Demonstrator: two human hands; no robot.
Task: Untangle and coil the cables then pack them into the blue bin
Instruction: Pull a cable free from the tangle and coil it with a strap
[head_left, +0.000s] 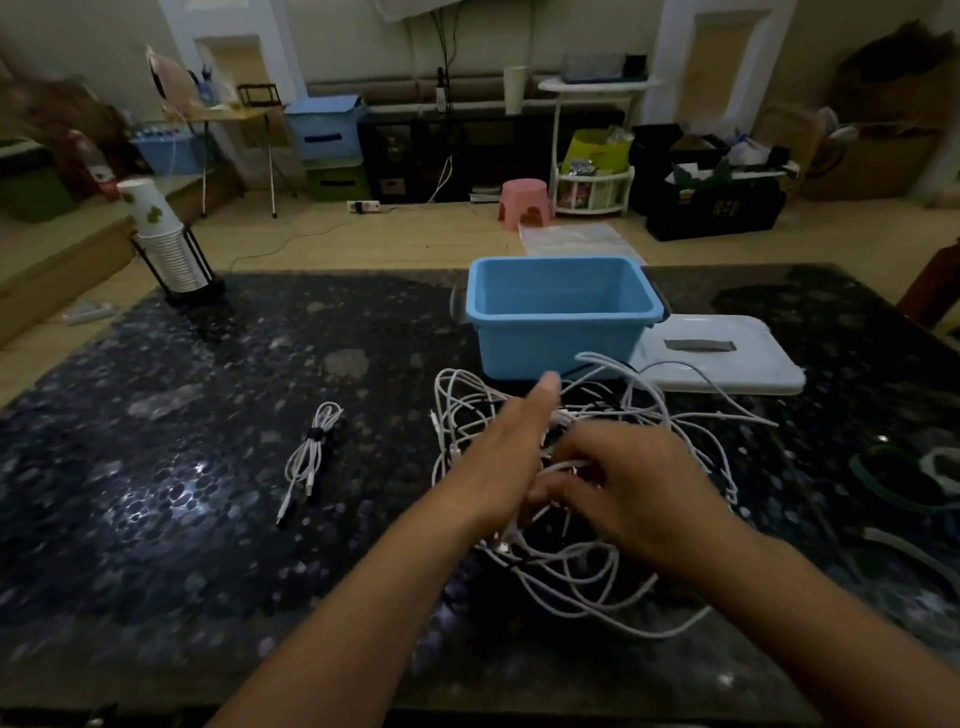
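A tangle of white cables (587, 566) lies on the dark speckled table in front of the empty blue bin (558, 317). My left hand (511, 447) reaches over the tangle with its thumb raised; its fingers are hidden in the cables. My right hand (631, 483) is curled over the middle of the tangle and pinches a white cable. One coiled white cable (311, 452), bound with a dark strap, lies apart to the left.
The bin's white lid (727, 358) lies flat to the right of the bin. A stack of paper cups in a black holder (166, 244) stands at the table's far left. Dark and white loops (914, 483) lie at the right edge.
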